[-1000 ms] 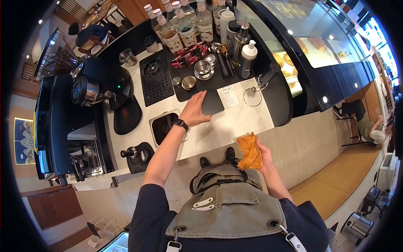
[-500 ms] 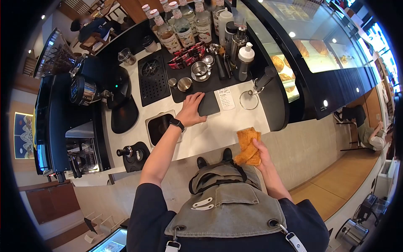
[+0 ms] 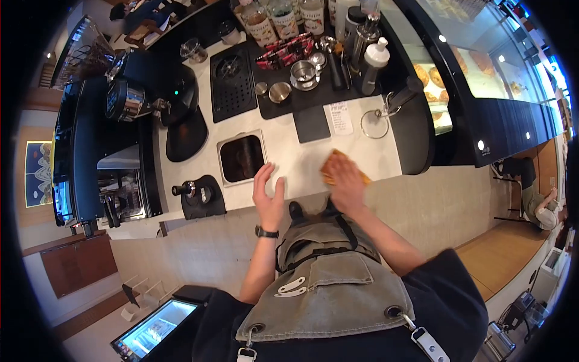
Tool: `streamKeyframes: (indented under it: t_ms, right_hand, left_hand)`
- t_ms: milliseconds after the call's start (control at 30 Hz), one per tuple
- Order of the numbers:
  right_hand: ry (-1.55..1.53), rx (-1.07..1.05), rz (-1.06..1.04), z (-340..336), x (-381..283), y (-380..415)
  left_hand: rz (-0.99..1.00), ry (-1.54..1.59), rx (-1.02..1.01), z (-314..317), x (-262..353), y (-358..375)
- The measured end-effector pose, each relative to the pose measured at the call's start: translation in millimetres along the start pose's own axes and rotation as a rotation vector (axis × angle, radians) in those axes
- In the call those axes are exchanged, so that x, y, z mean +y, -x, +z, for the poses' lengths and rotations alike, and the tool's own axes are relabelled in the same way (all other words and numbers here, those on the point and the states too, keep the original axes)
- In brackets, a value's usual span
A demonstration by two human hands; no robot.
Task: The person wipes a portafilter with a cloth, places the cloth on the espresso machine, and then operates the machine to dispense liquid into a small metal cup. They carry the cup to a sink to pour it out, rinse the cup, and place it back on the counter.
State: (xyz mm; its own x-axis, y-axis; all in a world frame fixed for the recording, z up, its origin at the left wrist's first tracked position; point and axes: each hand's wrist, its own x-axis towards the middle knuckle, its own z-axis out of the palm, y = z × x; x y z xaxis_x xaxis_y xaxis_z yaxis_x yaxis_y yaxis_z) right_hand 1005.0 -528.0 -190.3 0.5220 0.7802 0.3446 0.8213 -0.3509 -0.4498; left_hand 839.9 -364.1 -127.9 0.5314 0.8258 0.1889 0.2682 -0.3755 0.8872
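On the white counter (image 3: pixel 289 175), near its front edge, my right hand (image 3: pixel 347 184) presses down on a folded orange-brown cloth (image 3: pixel 332 161). Its fingers lie close together over the cloth, which pokes out at the far side and on the right. My left hand (image 3: pixel 268 196) hovers around the front edge, beside the square sink (image 3: pixel 241 158); its thumb and fingers are apart and nothing is in them. Beyond the hands, a dark flat rectangular pad (image 3: pixel 312 125) lies next to a printed paper slip (image 3: pixel 341 117).
A black tamping stand (image 3: pixel 202 196) sits left of the sink, with an espresso machine (image 3: pixel 96 139) further left. Metal cups (image 3: pixel 279 92), a portafilter (image 3: pixel 338 69) and syrup bottles (image 3: pixel 283 18) stand at the back. To the right are a ring-based stand (image 3: pixel 375 123) and a pastry case (image 3: pixel 464 114).
My left hand has left the dark pad and drawn back toward the front edge. My right hand has brought the cloth from beyond the edge onto the counter.
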Motion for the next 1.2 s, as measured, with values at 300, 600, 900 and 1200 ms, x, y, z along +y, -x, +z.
streamKeyframes:
  t_ms: [300,600,900,1200]
  right_hand:
    - [-0.363,-0.193,-0.507,38.5,-61.2,8.6]
    - [0.31,0.0,0.161,-17.5,26.5,56.2]
    - [-0.018,-0.138,-0.295,138.9,-224.6,13.9]
    - [-1.505,-0.365,0.684,79.9,-305.6,22.1]
  left_hand:
    - [-0.215,0.019,0.208,-65.4,-15.8,82.1]
    - [-0.476,0.114,-0.089,-116.8,-36.7,148.4]
    - [-0.483,0.138,-0.033,-224.1,-66.9,237.6]
    - [-0.546,0.491,0.179,-351.9,-95.6,299.3]
